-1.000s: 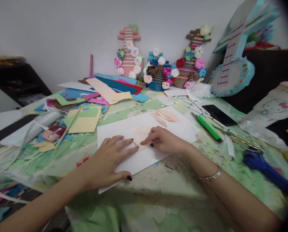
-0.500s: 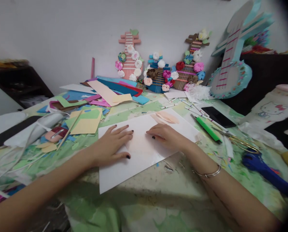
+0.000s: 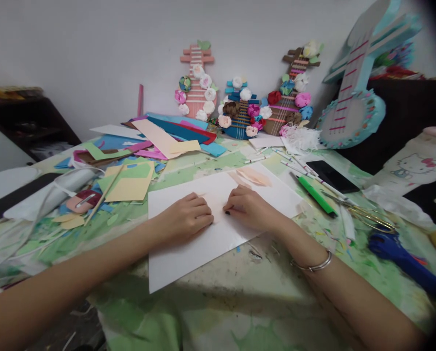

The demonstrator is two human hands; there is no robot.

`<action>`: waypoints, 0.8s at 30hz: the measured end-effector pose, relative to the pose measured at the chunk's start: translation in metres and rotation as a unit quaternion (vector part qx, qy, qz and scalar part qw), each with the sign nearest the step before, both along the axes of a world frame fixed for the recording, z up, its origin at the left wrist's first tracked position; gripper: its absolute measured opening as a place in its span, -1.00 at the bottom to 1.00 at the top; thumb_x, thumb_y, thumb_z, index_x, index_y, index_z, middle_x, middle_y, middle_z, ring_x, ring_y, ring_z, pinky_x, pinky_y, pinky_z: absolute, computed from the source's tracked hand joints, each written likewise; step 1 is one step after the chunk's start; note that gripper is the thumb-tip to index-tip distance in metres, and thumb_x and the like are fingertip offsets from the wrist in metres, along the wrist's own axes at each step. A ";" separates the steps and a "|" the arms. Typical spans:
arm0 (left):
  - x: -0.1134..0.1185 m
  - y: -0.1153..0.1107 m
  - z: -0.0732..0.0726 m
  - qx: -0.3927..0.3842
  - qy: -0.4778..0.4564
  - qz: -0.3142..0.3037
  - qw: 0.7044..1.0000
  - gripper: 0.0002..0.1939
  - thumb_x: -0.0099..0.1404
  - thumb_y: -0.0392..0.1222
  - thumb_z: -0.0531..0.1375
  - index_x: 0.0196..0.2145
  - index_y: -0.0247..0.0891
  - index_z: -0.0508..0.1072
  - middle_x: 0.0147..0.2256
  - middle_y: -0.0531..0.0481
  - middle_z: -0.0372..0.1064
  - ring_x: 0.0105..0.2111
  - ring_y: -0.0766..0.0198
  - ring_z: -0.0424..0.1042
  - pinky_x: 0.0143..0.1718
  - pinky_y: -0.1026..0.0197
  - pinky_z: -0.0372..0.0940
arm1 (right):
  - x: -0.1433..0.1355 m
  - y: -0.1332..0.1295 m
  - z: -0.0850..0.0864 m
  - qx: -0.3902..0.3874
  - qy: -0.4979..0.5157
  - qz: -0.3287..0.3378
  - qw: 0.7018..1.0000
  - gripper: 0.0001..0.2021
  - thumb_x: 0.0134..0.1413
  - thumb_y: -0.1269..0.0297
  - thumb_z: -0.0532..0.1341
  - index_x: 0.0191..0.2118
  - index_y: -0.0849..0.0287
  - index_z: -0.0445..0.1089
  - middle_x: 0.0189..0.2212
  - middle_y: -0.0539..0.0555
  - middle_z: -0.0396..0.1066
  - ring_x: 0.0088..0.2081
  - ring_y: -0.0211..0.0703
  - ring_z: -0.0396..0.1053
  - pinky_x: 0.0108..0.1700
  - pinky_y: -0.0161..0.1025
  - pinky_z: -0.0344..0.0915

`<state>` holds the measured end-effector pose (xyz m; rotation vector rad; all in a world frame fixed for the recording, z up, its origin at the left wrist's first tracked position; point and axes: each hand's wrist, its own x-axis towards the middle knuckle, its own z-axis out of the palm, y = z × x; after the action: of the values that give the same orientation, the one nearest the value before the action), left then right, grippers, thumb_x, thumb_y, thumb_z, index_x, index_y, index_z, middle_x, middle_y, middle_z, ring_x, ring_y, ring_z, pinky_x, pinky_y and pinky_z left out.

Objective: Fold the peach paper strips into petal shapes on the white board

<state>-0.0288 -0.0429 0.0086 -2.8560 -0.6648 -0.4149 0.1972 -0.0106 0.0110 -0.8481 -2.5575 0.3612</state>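
A white board [image 3: 181, 263] lies at a slant on the table in front of me. Over its left half my left hand [image 3: 188, 217] rests with curled fingers. My right hand [image 3: 249, 207] faces it, thumb and fingers pinched together. Between the two hands is a thin, pale peach paper [image 3: 217, 200], hard to tell from the white; both hands' fingers close at its sides and cover most of it. Beyond my right hand, several peach paper petals [image 3: 253, 176] lie on the far part of the board.
Coloured paper sheets [image 3: 166, 136] and scraps pile up at the back left. Decorated paper lutes [image 3: 199, 92] lean on the wall. On the right lie a green cutter knife [image 3: 315, 195], a phone [image 3: 331, 176], scissors [image 3: 371, 217] and a blue glue gun [image 3: 404, 253]. A white cable [image 3: 38, 219] loops at left.
My left hand was spread flat on the board; its fingers are now curled in, nearer my right hand. My right hand stays in nearly the same place, pinched.
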 end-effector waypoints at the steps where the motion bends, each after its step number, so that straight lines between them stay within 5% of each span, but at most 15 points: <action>1: 0.000 0.002 -0.002 0.005 -0.002 -0.006 1.000 -0.74 0.39 -0.29 -0.03 -0.28 -0.31 0.45 -0.33 -0.12 0.46 -0.23 0.18 0.38 -0.14 0.08 0.23 | 0.000 -0.001 0.001 -0.005 0.003 -0.002 1.000 -0.84 0.03 0.55 0.17 -0.36 0.23 0.49 -0.39 0.11 0.41 -0.24 -0.13 0.27 -0.17 -0.21 0.17; 5: -0.004 0.010 -0.007 -0.030 -0.053 -0.004 0.998 -0.76 0.38 -0.30 -0.03 -0.28 -0.31 0.43 -0.31 -0.12 0.43 -0.25 0.20 0.38 -0.17 0.15 0.25 | 0.001 -0.002 0.004 -0.026 -0.001 -0.003 1.000 -0.92 0.02 0.47 0.22 -0.34 0.22 0.46 -0.36 0.11 0.40 -0.21 -0.11 0.28 -0.15 -0.19 0.18; 8: -0.004 0.012 -0.004 -0.145 -0.131 0.071 0.978 -0.84 0.33 -0.28 0.03 -0.30 -0.30 0.39 -0.36 -0.04 0.40 -0.34 0.27 0.37 -0.28 0.23 0.26 | 0.001 -0.003 0.004 -0.035 0.004 -0.007 0.999 -0.78 -0.06 0.32 0.32 -0.23 0.22 0.41 -0.25 0.14 0.38 -0.13 -0.06 0.26 -0.11 -0.15 0.18; 11: -0.003 0.011 -0.001 -0.240 -0.172 0.106 0.949 -0.88 0.24 -0.35 0.06 -0.29 -0.27 0.38 -0.38 0.03 0.39 -0.42 0.33 0.35 -0.34 0.28 0.24 | 0.000 -0.002 0.002 -0.039 0.025 -0.006 0.999 -0.82 -0.03 0.47 0.25 -0.24 0.20 0.39 -0.24 0.11 0.40 -0.13 -0.11 0.28 -0.11 -0.18 0.20; 16: -0.003 0.008 -0.003 -0.260 -0.177 0.104 0.944 -0.70 0.04 -0.51 0.05 -0.27 -0.27 0.36 -0.32 0.02 0.40 -0.33 0.31 0.37 -0.27 0.27 0.25 | -0.002 -0.002 0.002 -0.044 0.042 0.013 0.998 -0.80 -0.09 0.63 0.16 -0.37 0.20 0.40 -0.38 0.04 0.44 -0.24 -0.17 0.32 -0.17 -0.24 0.22; 24: -0.011 0.012 -0.003 -0.261 -0.162 -0.037 0.951 -0.86 0.28 -0.33 0.10 -0.30 -0.24 0.47 -0.19 -0.06 0.43 -0.20 0.28 0.40 -0.16 0.27 0.24 | 0.003 -0.005 0.009 -0.074 0.015 0.095 0.993 -0.74 0.01 0.61 0.10 -0.30 0.18 0.47 -0.31 0.08 0.42 -0.22 -0.18 0.31 -0.16 -0.24 0.23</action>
<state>-0.0395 -0.0312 0.0052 -3.3551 -0.8297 -0.8483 0.1998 -0.0159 0.0199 -0.6451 -2.6145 0.6240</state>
